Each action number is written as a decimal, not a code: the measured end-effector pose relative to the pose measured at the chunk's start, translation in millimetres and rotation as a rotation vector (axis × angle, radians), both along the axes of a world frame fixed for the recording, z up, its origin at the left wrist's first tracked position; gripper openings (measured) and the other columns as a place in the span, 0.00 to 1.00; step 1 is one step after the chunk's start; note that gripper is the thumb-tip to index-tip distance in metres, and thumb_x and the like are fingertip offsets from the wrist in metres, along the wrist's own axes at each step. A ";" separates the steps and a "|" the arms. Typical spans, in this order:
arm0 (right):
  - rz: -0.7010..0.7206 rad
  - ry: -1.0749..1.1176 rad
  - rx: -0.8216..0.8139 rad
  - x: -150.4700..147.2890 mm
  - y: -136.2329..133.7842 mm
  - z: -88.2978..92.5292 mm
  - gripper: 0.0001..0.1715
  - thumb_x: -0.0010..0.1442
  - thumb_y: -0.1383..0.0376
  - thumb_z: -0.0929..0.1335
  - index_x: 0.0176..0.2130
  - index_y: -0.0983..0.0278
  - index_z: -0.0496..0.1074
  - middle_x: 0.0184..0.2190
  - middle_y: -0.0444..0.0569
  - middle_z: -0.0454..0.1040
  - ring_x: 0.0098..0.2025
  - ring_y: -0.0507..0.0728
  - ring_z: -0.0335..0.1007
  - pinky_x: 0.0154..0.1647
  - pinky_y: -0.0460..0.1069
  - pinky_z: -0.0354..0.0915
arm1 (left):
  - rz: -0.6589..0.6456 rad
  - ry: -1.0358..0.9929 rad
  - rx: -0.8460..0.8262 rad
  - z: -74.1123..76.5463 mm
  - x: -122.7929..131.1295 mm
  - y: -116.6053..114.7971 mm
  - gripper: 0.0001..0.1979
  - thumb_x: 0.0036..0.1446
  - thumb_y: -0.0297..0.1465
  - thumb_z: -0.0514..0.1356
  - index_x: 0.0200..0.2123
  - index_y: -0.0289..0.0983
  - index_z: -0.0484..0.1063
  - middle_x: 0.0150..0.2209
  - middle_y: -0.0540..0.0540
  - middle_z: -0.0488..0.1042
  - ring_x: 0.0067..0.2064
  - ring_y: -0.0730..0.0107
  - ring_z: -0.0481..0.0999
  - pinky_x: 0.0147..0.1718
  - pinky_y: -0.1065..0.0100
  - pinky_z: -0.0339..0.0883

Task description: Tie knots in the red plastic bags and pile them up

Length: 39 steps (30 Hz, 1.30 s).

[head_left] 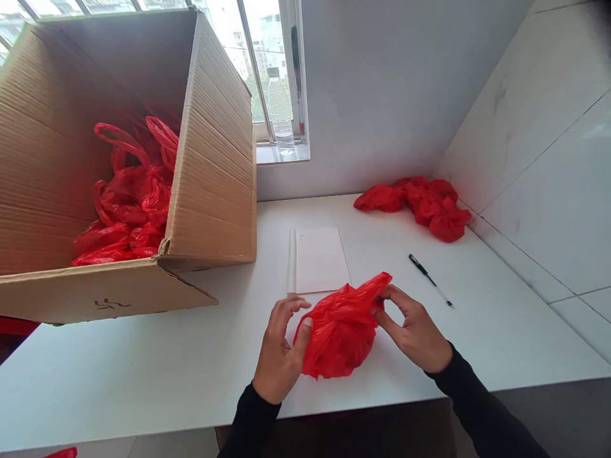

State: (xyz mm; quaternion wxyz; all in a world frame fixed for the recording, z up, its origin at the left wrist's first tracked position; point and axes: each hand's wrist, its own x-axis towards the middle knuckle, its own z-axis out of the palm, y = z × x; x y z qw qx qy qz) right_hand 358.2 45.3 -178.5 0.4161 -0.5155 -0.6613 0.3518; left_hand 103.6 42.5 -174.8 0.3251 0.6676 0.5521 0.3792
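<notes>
A crumpled red plastic bag (340,334) rests on the white table near its front edge, between my hands. My right hand (413,324) pinches the bag's upper right corner between thumb and fingers. On the other side, my left hand (282,350) has its fingers apart, with the thumb touching the bag's left side. What the bag contains, if anything, is hidden. Just behind it lies a white notebook (322,261), its near edge partly covered by the bag.
A large open cardboard box (214,172) holding several red plastic bags (133,197) stands at the left. A black pen (429,280) lies right of the notebook. More red bags (422,202) are heaped in the back corner. A water bottle (280,114) stands on the windowsill.
</notes>
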 end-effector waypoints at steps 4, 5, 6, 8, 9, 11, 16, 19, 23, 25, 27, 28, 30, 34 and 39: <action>0.021 0.019 -0.013 -16.0 0.1 3.7 0.05 0.65 0.60 0.67 0.42 0.57 0.72 0.37 0.43 0.73 0.39 0.55 0.67 0.45 0.51 0.64 | -0.138 0.051 0.012 3.4 15.1 1.2 0.25 0.62 0.37 0.60 0.62 0.48 0.61 0.57 0.46 0.69 0.56 0.62 0.70 0.57 0.57 0.66; 0.010 0.022 -0.020 -17.8 0.3 4.3 0.06 0.65 0.59 0.67 0.41 0.57 0.72 0.36 0.43 0.72 0.37 0.55 0.67 0.43 0.51 0.64 | -0.151 0.090 0.040 2.0 16.6 1.8 0.26 0.61 0.35 0.61 0.62 0.48 0.61 0.55 0.46 0.70 0.56 0.61 0.71 0.56 0.56 0.67; -0.006 0.024 -0.027 -17.8 0.5 4.6 0.07 0.66 0.58 0.67 0.40 0.58 0.72 0.34 0.43 0.72 0.36 0.55 0.66 0.41 0.51 0.64 | -0.145 0.124 0.077 -0.3 16.0 2.5 0.26 0.60 0.33 0.61 0.61 0.47 0.62 0.54 0.45 0.71 0.55 0.60 0.71 0.55 0.55 0.68; -0.046 0.019 -0.036 -13.0 1.0 3.5 0.09 0.67 0.57 0.66 0.38 0.59 0.72 0.32 0.43 0.72 0.34 0.55 0.65 0.40 0.51 0.64 | -0.087 0.143 0.138 -6.0 9.0 3.2 0.23 0.60 0.28 0.57 0.59 0.45 0.63 0.51 0.45 0.74 0.52 0.60 0.74 0.51 0.56 0.71; -0.069 0.017 -0.042 -9.1 1.0 2.4 0.10 0.67 0.57 0.65 0.38 0.59 0.71 0.32 0.44 0.72 0.35 0.55 0.66 0.40 0.51 0.64 | -0.048 0.135 0.153 -8.5 3.8 3.1 0.23 0.61 0.25 0.54 0.59 0.44 0.63 0.48 0.45 0.75 0.48 0.62 0.76 0.47 0.58 0.73; -0.105 0.018 -0.060 -2.2 0.3 0.0 0.10 0.68 0.56 0.64 0.39 0.59 0.70 0.34 0.45 0.73 0.37 0.56 0.68 0.43 0.52 0.65 | 0.016 0.118 0.177 -10.4 -4.9 1.7 0.23 0.61 0.23 0.50 0.59 0.43 0.62 0.44 0.45 0.75 0.45 0.64 0.76 0.43 0.60 0.74; -0.058 -0.114 0.004 -13.1 -4.3 2.8 0.16 0.63 0.59 0.68 0.50 0.57 0.68 0.46 0.48 0.73 0.50 0.61 0.68 0.52 0.57 0.65 | -0.030 0.202 0.308 -1.8 7.0 -3.0 0.24 0.56 0.24 0.55 0.56 0.45 0.68 0.57 0.43 0.69 0.60 0.53 0.66 0.57 0.49 0.62; -0.015 -0.161 0.014 -25.5 -3.9 8.5 0.13 0.63 0.58 0.68 0.48 0.55 0.70 0.43 0.46 0.75 0.44 0.59 0.70 0.48 0.55 0.66 | -0.027 0.287 0.375 -1.0 15.3 0.2 0.13 0.57 0.28 0.60 0.46 0.43 0.75 0.49 0.44 0.75 0.54 0.53 0.70 0.56 0.49 0.60; -0.157 -0.106 0.000 -14.7 0.8 7.2 0.10 0.68 0.57 0.63 0.37 0.58 0.69 0.32 0.45 0.72 0.36 0.56 0.68 0.42 0.52 0.65 | 0.110 0.223 0.360 -4.9 -8.0 3.6 0.04 0.62 0.29 0.59 0.36 0.42 0.73 0.40 0.47 0.76 0.47 0.59 0.73 0.52 0.54 0.63; -0.249 -0.062 0.001 -5.6 2.4 3.5 0.11 0.69 0.56 0.61 0.38 0.59 0.65 0.35 0.46 0.70 0.38 0.56 0.68 0.42 0.52 0.66 | 0.207 0.174 0.330 -4.0 -22.3 0.9 0.04 0.65 0.30 0.56 0.41 0.42 0.72 0.43 0.46 0.76 0.47 0.60 0.73 0.48 0.57 0.66; -0.259 -0.018 0.009 -4.1 2.8 1.5 0.11 0.68 0.55 0.62 0.43 0.59 0.64 0.42 0.48 0.70 0.44 0.57 0.69 0.47 0.53 0.67 | 0.249 0.115 0.286 -0.4 -26.7 -3.4 0.11 0.67 0.31 0.54 0.50 0.43 0.69 0.50 0.44 0.74 0.52 0.60 0.72 0.48 0.59 0.67; -0.231 -0.005 0.001 -6.6 2.8 1.7 0.13 0.67 0.54 0.63 0.47 0.59 0.63 0.44 0.48 0.70 0.47 0.57 0.69 0.50 0.53 0.67 | 0.235 0.085 0.261 2.2 -24.5 -5.5 0.15 0.66 0.31 0.54 0.56 0.44 0.66 0.54 0.43 0.72 0.55 0.60 0.71 0.50 0.59 0.67; -0.153 -0.009 -0.050 -14.9 3.1 4.6 0.23 0.64 0.54 0.66 0.55 0.57 0.62 0.42 0.46 0.70 0.45 0.57 0.70 0.49 0.53 0.68 | 0.157 0.057 0.227 8.4 -14.8 -8.3 0.23 0.64 0.33 0.58 0.62 0.45 0.62 0.56 0.44 0.70 0.56 0.59 0.70 0.52 0.58 0.66; -0.174 0.025 -0.106 -16.9 4.1 12.2 0.16 0.65 0.52 0.66 0.46 0.59 0.72 0.33 0.45 0.71 0.35 0.56 0.70 0.40 0.51 0.68 | 0.213 0.059 0.303 22.8 -4.1 -10.1 0.07 0.62 0.32 0.62 0.44 0.45 0.76 0.40 0.48 0.73 0.44 0.63 0.72 0.45 0.62 0.67; -0.525 0.097 0.050 -3.6 -16.3 28.3 0.12 0.65 0.55 0.67 0.46 0.57 0.70 0.38 0.47 0.72 0.41 0.59 0.71 0.44 0.55 0.68 | 0.470 0.178 0.394 36.4 -25.6 -23.4 0.09 0.62 0.36 0.61 0.44 0.44 0.79 0.37 0.47 0.72 0.35 0.66 0.69 0.37 0.65 0.67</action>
